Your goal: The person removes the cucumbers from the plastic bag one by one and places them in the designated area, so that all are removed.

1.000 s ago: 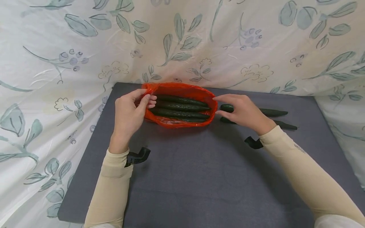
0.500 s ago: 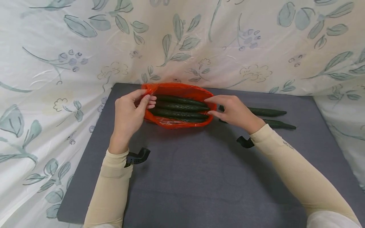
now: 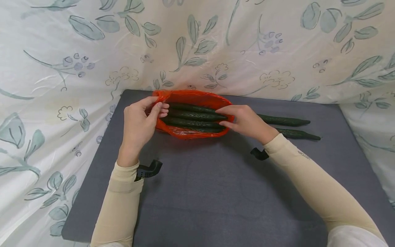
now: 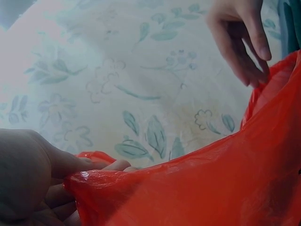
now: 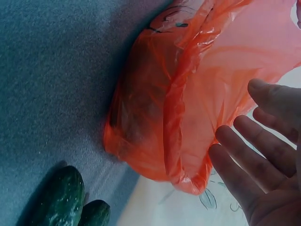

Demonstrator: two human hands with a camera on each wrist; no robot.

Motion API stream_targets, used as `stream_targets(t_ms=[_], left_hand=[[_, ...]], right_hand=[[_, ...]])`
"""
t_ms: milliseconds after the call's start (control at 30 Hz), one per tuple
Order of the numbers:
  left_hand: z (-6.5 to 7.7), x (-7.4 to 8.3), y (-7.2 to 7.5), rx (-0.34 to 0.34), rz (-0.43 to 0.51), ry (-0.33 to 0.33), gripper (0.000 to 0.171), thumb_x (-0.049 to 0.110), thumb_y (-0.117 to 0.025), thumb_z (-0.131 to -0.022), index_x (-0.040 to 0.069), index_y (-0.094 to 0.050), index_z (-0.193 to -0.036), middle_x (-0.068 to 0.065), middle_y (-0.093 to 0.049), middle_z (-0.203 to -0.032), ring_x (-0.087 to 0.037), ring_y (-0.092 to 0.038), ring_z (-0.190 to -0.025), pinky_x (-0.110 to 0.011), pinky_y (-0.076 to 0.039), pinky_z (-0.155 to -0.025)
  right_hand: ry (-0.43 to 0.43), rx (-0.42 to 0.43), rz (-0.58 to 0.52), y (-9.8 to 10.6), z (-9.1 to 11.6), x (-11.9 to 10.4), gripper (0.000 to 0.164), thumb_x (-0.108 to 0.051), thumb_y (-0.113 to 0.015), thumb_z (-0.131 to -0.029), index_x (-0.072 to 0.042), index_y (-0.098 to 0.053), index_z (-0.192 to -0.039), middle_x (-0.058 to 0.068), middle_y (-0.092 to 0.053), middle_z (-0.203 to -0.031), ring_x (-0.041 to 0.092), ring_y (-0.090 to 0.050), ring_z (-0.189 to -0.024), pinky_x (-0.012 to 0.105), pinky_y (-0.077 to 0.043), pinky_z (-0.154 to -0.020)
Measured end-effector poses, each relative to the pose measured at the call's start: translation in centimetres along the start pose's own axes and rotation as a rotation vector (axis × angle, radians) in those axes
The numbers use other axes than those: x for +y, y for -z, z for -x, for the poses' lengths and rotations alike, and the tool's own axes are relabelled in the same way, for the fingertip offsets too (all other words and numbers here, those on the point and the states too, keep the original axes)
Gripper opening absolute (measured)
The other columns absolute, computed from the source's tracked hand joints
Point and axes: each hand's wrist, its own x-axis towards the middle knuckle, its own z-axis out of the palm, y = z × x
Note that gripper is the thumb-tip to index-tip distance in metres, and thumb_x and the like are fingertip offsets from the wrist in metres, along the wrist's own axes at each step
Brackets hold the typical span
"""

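Note:
A red plastic bag (image 3: 185,136) lies with its mouth spread in the head view, and several dark green cucumbers (image 3: 195,116) lie side by side inside. My left hand (image 3: 139,123) pinches the bag's left rim between thumb and fingers; in the left wrist view the red film (image 4: 188,197) is stretched from that grip. Over the bag's right end is my right hand (image 3: 248,121), thumb and fingers parted. In the right wrist view those fingers (image 5: 249,179) are extended beside the bag's rim (image 5: 174,127), holding nothing. Whether they touch the film, I cannot tell.
Two loose cucumbers, an upper one (image 3: 284,120) and a lower one (image 3: 299,134), lie right of the bag, their left ends hidden by my right hand. The dark grey table (image 3: 200,192) meets a leaf-patterned curtain (image 3: 197,44) at its back edge.
My right hand has moved left, from beside the bag's right rim to over its right end. The left hand keeps its grip, and the cucumbers have not moved.

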Motion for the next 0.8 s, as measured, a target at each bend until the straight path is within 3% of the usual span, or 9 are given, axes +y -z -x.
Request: stream_targets(t_ms=[433,800], left_hand=[[0.0,0.0,-0.1,-0.005,-0.021,-0.005,0.022,0.006,-0.071,-0.106,-0.005,-0.077,-0.124,-0.013,-0.081,-0.101,-0.016,-0.080,-0.082,-0.020,-0.063,-0.079],[0.0,0.1,-0.1,-0.012,-0.023,0.005,0.023,0.007,-0.071,-0.106,-0.005,-0.077,-0.125,-0.012,-0.081,-0.102,-0.017,-0.080,-0.083,-0.021,-0.063,-0.079]], right_hand=[[-0.009,-0.059,-0.086,-1.3,-0.9,0.2,0.041,-0.013,-0.083,-0.099,-0.007,-0.074,-0.138,0.010,-0.073,-0.136,0.032,-0.072,-0.115,0.051,-0.062,-0.094],[0.000,-0.084,-0.077,-2.4,-1.7,0.2,0.038,-0.008,-0.083,-0.098,-0.005,-0.076,-0.135,0.009,-0.074,-0.133,0.026,-0.072,-0.116,0.048,-0.063,-0.094]])
